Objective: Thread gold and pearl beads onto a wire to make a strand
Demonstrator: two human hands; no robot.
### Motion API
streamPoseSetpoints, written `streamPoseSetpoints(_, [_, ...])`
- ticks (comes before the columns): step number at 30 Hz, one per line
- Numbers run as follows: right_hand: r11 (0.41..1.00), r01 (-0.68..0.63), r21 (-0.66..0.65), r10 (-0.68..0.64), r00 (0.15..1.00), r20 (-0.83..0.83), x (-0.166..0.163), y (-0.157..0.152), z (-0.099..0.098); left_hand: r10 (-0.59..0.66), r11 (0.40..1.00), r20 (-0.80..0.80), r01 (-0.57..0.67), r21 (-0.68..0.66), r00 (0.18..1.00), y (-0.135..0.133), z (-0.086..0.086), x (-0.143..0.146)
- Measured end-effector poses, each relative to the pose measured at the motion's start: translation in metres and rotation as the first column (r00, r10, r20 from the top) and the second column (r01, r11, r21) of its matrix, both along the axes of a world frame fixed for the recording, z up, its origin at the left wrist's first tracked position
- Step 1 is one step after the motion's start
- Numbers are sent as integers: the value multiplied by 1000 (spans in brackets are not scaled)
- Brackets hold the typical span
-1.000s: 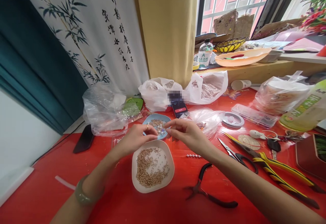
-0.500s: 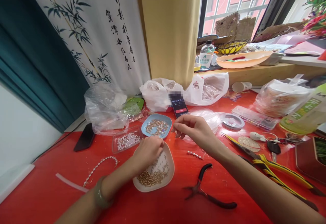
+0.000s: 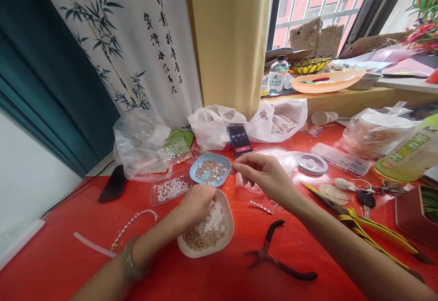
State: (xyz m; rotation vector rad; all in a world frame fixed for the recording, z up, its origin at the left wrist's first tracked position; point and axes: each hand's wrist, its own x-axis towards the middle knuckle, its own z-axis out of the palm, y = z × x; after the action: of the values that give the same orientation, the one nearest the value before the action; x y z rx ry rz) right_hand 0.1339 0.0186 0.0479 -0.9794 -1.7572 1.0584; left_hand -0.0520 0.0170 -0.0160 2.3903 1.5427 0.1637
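My left hand (image 3: 200,205) is over the upper left of a cream dish (image 3: 224,245), its fingers closed and bent downward. The fingertips are hidden, so what they hold cannot be made out. Gold beads (image 3: 201,238) and smaller pale beads lie in that dish. My right hand (image 3: 255,167) is raised just right of a blue dish (image 3: 226,160) of gold and clear beads, thumb and forefinger pinched together; anything between them is too small to name. Below it, a short beaded strand (image 3: 261,207) lies on the red table (image 3: 153,264).
Black-handled pliers (image 3: 265,254) lie in front, with larger yellow-and-black pliers (image 3: 356,221) to the right. A clear box of white beads (image 3: 171,189) and a pearl strand (image 3: 132,223) sit at left. Behind stand a phone (image 3: 240,140) and plastic bags (image 3: 278,118).
My left hand has shifted very slightly left over the cream dish. My right hand stays nearly in place, still pinched; the small item seen under its fingertips before no longer shows clearly.
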Motion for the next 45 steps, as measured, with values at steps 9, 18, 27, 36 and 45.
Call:
streamPoseSetpoints(9, [999, -48, -1, 48, 998, -36, 3, 0, 1, -19, 999, -25, 18, -27, 1000, 2, 5, -3])
streamPoseSetpoints(18, [995, -45, -94, 32, 990, -139, 0, 2, -3, 45, 998, -7, -45, 45, 999, 0, -5, 5])
streamPoseSetpoints(27, [998, -25, -60, 13, 981, -194, 1, 4, -5, 151, 987, 525, -95, -132, 837, 6, 16, 6])
streamPoseSetpoints(36, [997, 59, -53, -70, 971, -229, 1, -2, 6, 524, 845, 835, 20, -534, 168, 16, 39, -11])
streamPoseSetpoints(45, [975, -70, -209, 79, 996, 36, -12, -4, -10, 565, 793, 821, 224, -567, 78, 8, 19, 7])
